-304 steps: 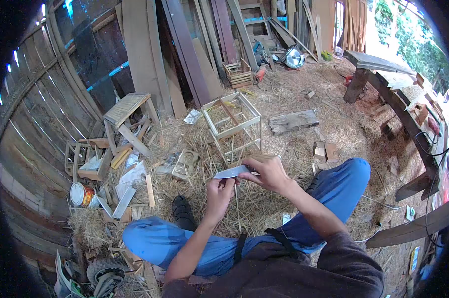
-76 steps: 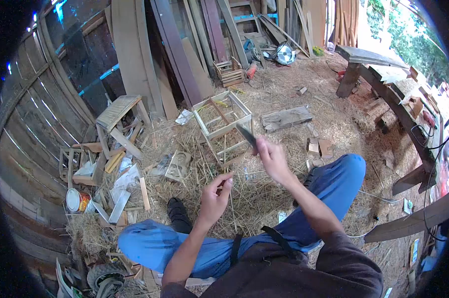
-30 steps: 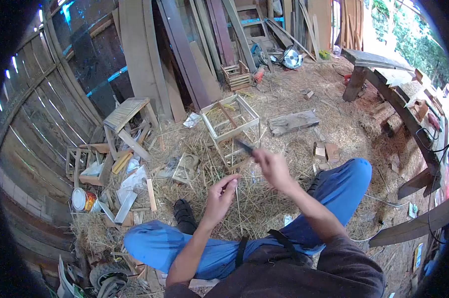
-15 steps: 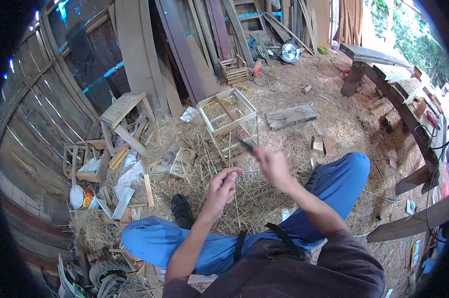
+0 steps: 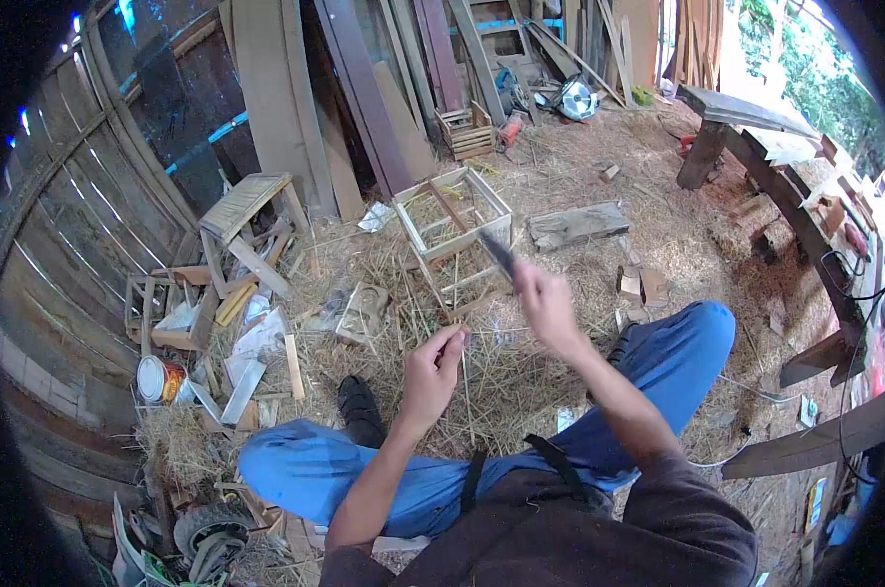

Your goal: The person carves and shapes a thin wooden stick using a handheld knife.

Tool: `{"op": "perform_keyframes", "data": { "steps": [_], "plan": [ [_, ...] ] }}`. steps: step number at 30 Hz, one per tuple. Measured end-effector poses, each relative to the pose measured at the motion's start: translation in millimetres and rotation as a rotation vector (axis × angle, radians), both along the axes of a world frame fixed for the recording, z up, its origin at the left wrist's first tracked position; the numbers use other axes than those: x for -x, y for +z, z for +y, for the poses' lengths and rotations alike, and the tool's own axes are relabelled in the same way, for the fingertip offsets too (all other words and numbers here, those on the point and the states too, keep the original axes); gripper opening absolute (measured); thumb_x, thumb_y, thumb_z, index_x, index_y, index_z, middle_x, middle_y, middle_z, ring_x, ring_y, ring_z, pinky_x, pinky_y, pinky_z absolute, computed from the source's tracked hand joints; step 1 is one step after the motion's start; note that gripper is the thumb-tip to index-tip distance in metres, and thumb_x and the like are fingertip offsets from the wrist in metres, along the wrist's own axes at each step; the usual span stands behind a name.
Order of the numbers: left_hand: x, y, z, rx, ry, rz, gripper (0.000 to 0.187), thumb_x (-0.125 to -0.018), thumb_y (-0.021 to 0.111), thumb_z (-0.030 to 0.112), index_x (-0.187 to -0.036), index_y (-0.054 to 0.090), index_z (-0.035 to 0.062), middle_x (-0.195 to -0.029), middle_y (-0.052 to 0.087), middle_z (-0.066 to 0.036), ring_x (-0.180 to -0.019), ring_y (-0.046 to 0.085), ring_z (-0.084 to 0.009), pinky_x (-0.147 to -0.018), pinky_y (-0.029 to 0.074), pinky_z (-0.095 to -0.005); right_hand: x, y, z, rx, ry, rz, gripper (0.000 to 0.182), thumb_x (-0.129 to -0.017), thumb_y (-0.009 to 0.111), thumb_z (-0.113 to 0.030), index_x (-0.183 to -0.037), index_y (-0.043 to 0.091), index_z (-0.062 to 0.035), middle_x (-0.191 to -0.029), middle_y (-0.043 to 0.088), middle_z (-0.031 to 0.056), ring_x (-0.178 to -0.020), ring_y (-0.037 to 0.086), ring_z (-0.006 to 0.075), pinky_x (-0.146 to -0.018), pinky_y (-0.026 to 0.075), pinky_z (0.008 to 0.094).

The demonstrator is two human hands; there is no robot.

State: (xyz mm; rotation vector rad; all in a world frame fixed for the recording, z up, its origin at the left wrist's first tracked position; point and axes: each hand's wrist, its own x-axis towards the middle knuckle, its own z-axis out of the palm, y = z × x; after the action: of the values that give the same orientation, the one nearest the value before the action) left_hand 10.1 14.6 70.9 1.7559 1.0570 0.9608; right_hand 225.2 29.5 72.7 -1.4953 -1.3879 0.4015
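My right hand (image 5: 548,308) is wrapped round the handle of a knife (image 5: 497,252), its dark blade pointing up and to the left. My left hand (image 5: 432,372) is closed in a pinch, lower and a little left of the knife. Whatever sits between those fingertips is too small to make out against the straw. Just beyond both hands stands a light wooden frame (image 5: 467,245) with open sides. Loose straw (image 5: 491,391) covers the ground under my hands, between my bent legs.
A weathered board (image 5: 579,227) and a carved wooden block (image 5: 362,313) lie on the ground. To the left are a small wooden stool (image 5: 242,210) and a paint can (image 5: 160,380). A circular saw (image 5: 576,100) rests at the back. Along the right runs a workbench (image 5: 770,176).
My right hand and the knife have moved slightly right and down, away from my left hand. The left hand stays almost in place, still pinched. The view has shifted a little.
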Motion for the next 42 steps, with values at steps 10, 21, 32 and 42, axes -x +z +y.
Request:
{"op": "perform_keyframes", "data": {
  "steps": [10,21,32,42],
  "plan": [
    [1.1,-10.6,4.5,0.007,-0.081,-0.018,0.030,-0.103,0.054,0.023,-0.113,0.067,-0.0015,-0.079,0.061,0.002,-0.069,0.047,-0.0047,-0.062,0.040,-0.0238,11.4,-3.9,-7.2,-0.089,0.001,-0.150,0.036,-0.105,0.045,-0.028,-0.088,0.066,-0.0026,-0.055,0.057,0.0167,-0.047,0.060,0.0309,-0.048,0.047,0.0421],
    [0.3,-7.3,0.1,-0.010,-0.063,-0.041,0.028,-0.103,0.053,0.023,-0.108,0.067,-0.0012,-0.077,0.056,0.003,-0.069,0.045,-0.0044,-0.061,0.038,-0.0238,-3.4,-7.8,-2.8,-0.023,-0.074,-0.052,0.036,-0.103,0.050,-0.030,-0.090,0.071,-0.0041,-0.056,0.057,0.0181,-0.044,0.055,0.0316,-0.047,0.044,0.0418],
    [-4.1,-9.9,2.8,-0.105,-0.046,-0.031,0.028,-0.102,0.055,0.022,-0.110,0.067,-0.0022,-0.078,0.064,-0.002,-0.066,0.050,-0.0049,-0.059,0.041,-0.0242,3.7,-6.7,-11.5,0.052,-0.022,-0.107,0.033,-0.101,0.053,-0.031,-0.091,0.072,-0.0064,-0.060,0.060,0.0194,-0.052,0.064,0.0335,-0.051,0.049,0.0449],
    [-4.5,-16.5,4.0,-0.095,-0.072,-0.037,0.028,-0.102,0.055,0.021,-0.111,0.067,-0.0028,-0.081,0.065,-0.001,-0.068,0.051,-0.0052,-0.059,0.042,-0.0260,9.0,-26.3,-13.7,-0.102,0.025,-0.189,0.029,-0.101,0.053,-0.030,-0.092,0.072,-0.0099,-0.056,0.059,0.0146,-0.046,0.061,0.0290,-0.044,0.047,0.0385]
  ]
}}
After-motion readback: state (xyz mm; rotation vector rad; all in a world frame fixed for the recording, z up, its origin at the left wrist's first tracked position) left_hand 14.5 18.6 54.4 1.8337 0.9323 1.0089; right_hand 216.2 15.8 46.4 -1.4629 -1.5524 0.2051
